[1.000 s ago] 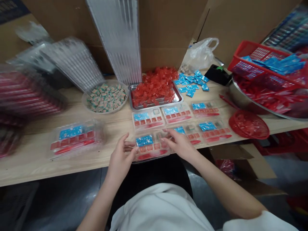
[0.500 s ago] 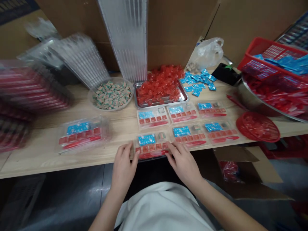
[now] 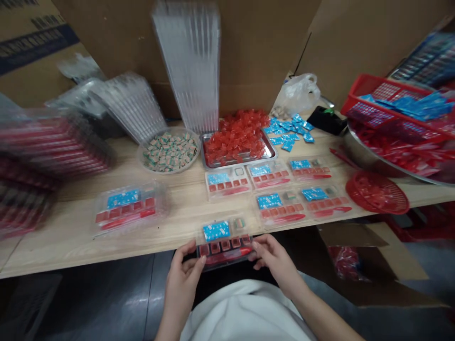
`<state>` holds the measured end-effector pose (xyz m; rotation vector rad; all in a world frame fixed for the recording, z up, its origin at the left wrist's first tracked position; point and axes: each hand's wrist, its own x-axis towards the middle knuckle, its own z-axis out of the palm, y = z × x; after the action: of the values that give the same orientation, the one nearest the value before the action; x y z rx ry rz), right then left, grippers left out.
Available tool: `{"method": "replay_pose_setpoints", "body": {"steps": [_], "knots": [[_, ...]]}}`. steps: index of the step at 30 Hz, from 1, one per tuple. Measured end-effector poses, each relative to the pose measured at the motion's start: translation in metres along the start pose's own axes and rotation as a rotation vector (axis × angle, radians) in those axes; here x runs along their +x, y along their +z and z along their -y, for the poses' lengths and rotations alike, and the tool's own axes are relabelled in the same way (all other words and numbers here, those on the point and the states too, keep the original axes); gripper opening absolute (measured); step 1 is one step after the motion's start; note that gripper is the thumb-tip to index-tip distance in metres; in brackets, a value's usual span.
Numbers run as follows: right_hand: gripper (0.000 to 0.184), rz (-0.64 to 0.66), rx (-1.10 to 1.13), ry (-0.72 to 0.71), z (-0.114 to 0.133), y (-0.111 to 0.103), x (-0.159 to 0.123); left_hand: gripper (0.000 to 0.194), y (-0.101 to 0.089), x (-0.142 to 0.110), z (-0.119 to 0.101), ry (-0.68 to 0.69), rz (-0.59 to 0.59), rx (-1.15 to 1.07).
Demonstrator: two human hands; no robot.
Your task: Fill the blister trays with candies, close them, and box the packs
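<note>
A clear plastic tray (image 3: 227, 255) juts out over the table's front edge, held at its two ends. It carries a blue printed packet (image 3: 216, 230), a row of red squares, a red stick-like item along the front and a small striped piece in a corner. My left hand (image 3: 186, 265) is closed on the left end, thumb on the rim and fingers beneath. Gripping the right end, my right hand (image 3: 272, 253) has its fingers curled at the tray's edge. Similar filled trays (image 3: 280, 208) lie behind and to the right on the table.
At left lie stacked filled trays (image 3: 124, 206). Behind are a bowl of small striped pieces (image 3: 170, 151), a metal tray of red pieces (image 3: 238, 139), loose blue packets (image 3: 289, 130) and tall nested clear trays (image 3: 192, 66). Red baskets (image 3: 377, 192) stand right; an open carton (image 3: 369, 265) sits below.
Both hands have drawn the tray toward my body, from the tabletop to beyond its front edge. The other trays have kept their places while the view has shifted slightly.
</note>
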<state>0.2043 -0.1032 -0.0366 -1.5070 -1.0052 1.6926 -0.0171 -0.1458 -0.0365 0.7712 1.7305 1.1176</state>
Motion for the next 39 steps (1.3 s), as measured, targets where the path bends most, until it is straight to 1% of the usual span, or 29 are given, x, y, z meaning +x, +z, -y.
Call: {"method": "replay_pose_setpoints", "body": {"steps": [1,3,4,6,7,9,11,12,14,15,17,18,20,23,25,28,29,31,33,35,37,39], "knots": [[0.033,0.002,0.052,0.019,0.002,0.0,-0.002,0.052,0.0,-0.003,0.003,-0.007,-0.01,-0.038],[0.034,0.023,0.078,0.005,0.012,-0.002,-0.004,0.058,0.0,-0.007,0.002,0.01,-0.034,-0.09],[0.034,0.035,0.062,-0.023,0.019,-0.004,-0.004,0.062,0.0,-0.006,-0.002,0.029,-0.042,-0.103],[0.038,0.042,-0.013,-0.113,0.039,-0.009,0.004,0.068,0.004,0.003,-0.018,0.075,-0.041,-0.105],[0.043,0.031,-0.071,-0.165,0.051,-0.011,0.013,0.069,0.007,0.013,-0.029,0.099,-0.025,-0.093],[0.047,-0.011,-0.238,-0.277,0.075,-0.016,0.038,0.066,0.015,0.041,-0.054,0.142,0.039,-0.05],[0.039,-0.081,-0.49,-0.376,0.098,-0.019,0.067,0.063,0.027,0.074,-0.077,0.163,0.117,0.014],[0.035,-0.12,-0.634,-0.406,0.107,-0.019,0.08,0.06,0.033,0.09,-0.086,0.168,0.121,0.06],[0.029,-0.182,-0.866,-0.427,0.121,-0.017,0.099,0.052,0.045,0.117,-0.096,0.2,0.137,0.174],[0.028,-0.2,-0.927,-0.42,0.126,-0.015,0.105,0.047,0.049,0.126,-0.099,0.221,0.149,0.225],[0.027,-0.229,-0.996,-0.397,0.132,-0.009,0.109,0.038,0.055,0.136,-0.1,0.262,0.191,0.294],[0.027,-0.254,-1.033,-0.388,0.133,-0.005,0.11,0.036,0.056,0.137,-0.1,0.268,0.206,0.302],[0.031,-0.299,-1.145,-0.365,0.134,0.003,0.109,0.036,0.058,0.134,-0.102,0.237,0.207,0.276],[0.03,-0.31,-1.232,-0.33,0.133,0.011,0.11,0.041,0.059,0.126,-0.105,0.116,0.154,0.179],[0.03,-0.307,-1.211,-0.324,0.131,0.016,0.113,0.044,0.06,0.124,-0.106,0.033,0.09,0.114],[0.033,-0.311,-1.124,-0.346,0.129,0.021,0.117,0.048,0.058,0.123,-0.103,-0.055,-0.001,0.018],[0.033,-0.308,-1.083,-0.352,0.13,0.022,0.118,0.048,0.056,0.123,-0.102,-0.078,-0.018,-0.013],[0.033,-0.282,-0.998,-0.36,0.132,0.022,0.116,0.046,0.051,0.118,-0.102,-0.105,-0.002,-0.073],[0.032,-0.248,-0.922,-0.384,0.135,0.017,0.109,0.047,0.049,0.108,-0.107,-0.108,0.025,-0.129],[0.031,-0.231,-0.845,-0.438,0.137,0.005,0.096,0.053,0.052,0.092,-0.114,-0.088,0.058,-0.161],[0.033,-0.262,-0.778,-0.476,0.136,-0.016,0.078,0.057,0.063,0.072,-0.12,-0.062,0.129,-0.147],[0.033,-0.322,-0.746,-0.465,0.129,-0.042,0.059,0.059,0.082,0.054,-0.121,-0.043,0.25,-0.126]]}}
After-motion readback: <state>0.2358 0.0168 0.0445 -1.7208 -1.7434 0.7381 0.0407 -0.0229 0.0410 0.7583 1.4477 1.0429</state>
